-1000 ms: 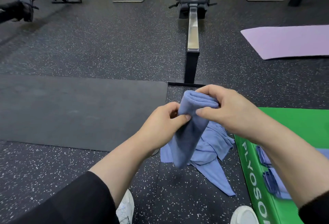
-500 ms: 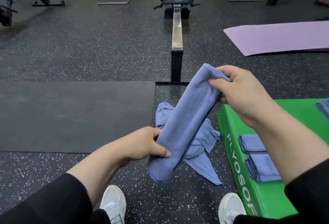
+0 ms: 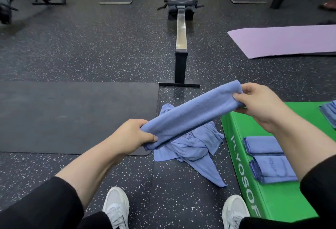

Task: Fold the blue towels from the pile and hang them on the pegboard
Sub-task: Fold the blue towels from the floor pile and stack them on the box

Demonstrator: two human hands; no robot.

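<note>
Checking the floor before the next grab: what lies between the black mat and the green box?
In the head view, the towel pile lies on speckled floor between black mat and green box.

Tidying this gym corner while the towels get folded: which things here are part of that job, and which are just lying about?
Part of the job:
long folded blue towel, held by left hand and right hand
crumpled blue towel pile
folded blue towels on the green foam box

Lying about:
purple mat
black mat
rowing machine
</note>
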